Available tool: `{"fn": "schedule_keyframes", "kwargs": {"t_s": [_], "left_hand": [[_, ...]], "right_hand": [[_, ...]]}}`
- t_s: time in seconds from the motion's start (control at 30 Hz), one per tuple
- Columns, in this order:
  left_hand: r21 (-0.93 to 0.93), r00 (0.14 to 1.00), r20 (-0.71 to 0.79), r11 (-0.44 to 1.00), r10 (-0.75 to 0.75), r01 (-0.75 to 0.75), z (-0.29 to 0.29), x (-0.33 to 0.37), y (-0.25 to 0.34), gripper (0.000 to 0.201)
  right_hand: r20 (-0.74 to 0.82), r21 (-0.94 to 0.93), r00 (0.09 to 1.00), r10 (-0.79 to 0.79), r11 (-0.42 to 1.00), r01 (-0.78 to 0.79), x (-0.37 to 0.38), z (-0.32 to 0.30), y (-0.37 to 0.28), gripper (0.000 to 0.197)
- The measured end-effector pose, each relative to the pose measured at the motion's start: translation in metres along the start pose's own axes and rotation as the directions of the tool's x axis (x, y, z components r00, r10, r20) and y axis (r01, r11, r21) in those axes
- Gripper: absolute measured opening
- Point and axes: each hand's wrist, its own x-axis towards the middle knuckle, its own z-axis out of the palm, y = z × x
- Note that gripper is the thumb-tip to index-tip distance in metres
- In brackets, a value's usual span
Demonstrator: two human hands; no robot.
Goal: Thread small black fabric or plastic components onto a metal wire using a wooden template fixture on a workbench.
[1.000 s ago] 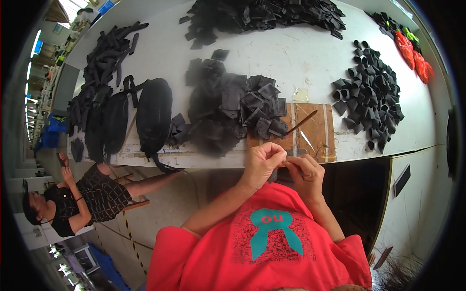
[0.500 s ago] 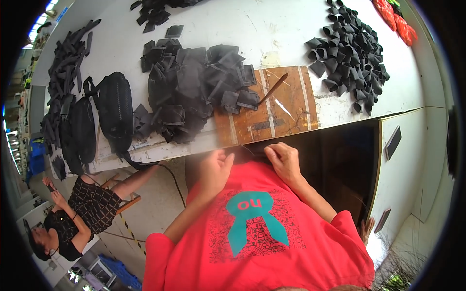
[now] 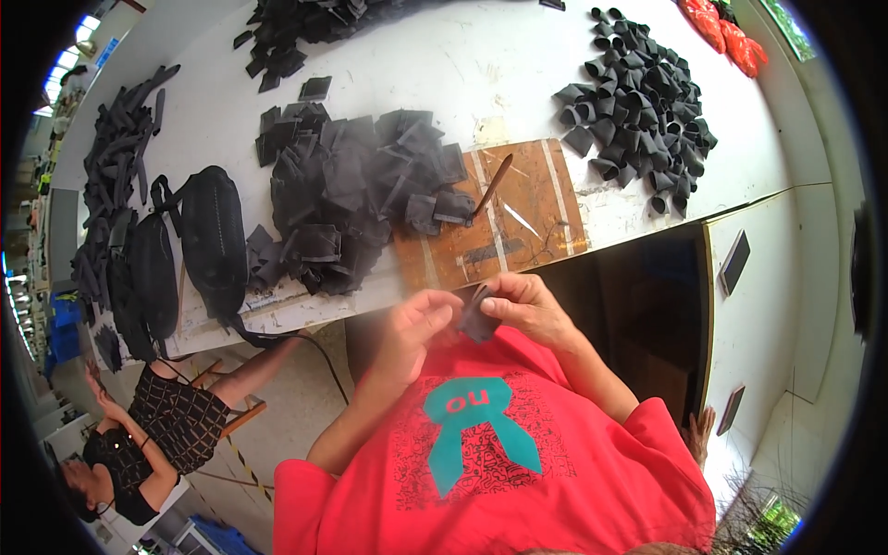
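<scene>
In front of my red shirt, my right hand [image 3: 529,313] pinches a small black fabric piece [image 3: 478,319] between thumb and fingers. Close to its left side is my left hand [image 3: 421,335], somewhat blurred, with thumb and fingers drawn together. Whatever those fingers may hold is too small to make out. Just beyond my hands, a brown wooden board [image 3: 546,199] with pale strips lies at the table's near edge. A heap of flat black fabric pieces [image 3: 333,194] overlaps the board's left side. On the board rest a brown curved strip [image 3: 495,185] and a slim pointed metal tool [image 3: 521,220].
Black tube-like pieces [image 3: 638,111] are piled on the white table [image 3: 435,69] at the right. Black bags [image 3: 213,231] and dark strips [image 3: 116,157] lie at the left. Red plastic bags [image 3: 740,46] sit at the far right. Another person [image 3: 139,435] sits at the left.
Both hands have come closer together. The black fabric piece now shows clearly in my right hand; before, it was hardly visible near the table edge. The view has shifted slightly.
</scene>
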Motion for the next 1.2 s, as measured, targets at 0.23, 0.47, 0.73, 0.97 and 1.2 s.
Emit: {"fn": "schedule_keyframes", "kwargs": {"t_s": [0.23,0.47,0.73,0.97,1.2], "left_hand": [[0.182,0.97,0.242,0.983,-0.027,-0.018,0.018,0.024,0.028,0.013],[0.174,0.972,0.232,0.985,-0.032,-0.009,0.02,0.027,0.027,0.008],[0.393,0.93,-0.061,0.866,0.361,-0.31,0.047,0.02,0.018,0.01],[0.883,0.662,0.167,0.188,0.731,-0.43,0.046,0.033,0.012,0.008],[0.457,0.892,-0.104,0.818,0.439,-0.349,0.053,0.033,0.026,0.007]], "right_hand": [[0.241,-0.055,0.971,-0.002,0.998,0.015,0.005,-0.011,-0.048,0.026],[0.247,-0.059,0.969,-0.01,0.998,0.026,0.012,-0.003,-0.055,0.028],[-0.027,-0.839,0.795,-0.606,0.446,0.311,0.004,0.025,-0.047,0.016],[0.052,-0.952,0.687,-0.724,0.171,0.252,0.013,0.032,-0.045,0.009],[-0.133,-0.824,0.755,-0.643,0.495,0.277,0.015,0.028,-0.053,0.008]]}}
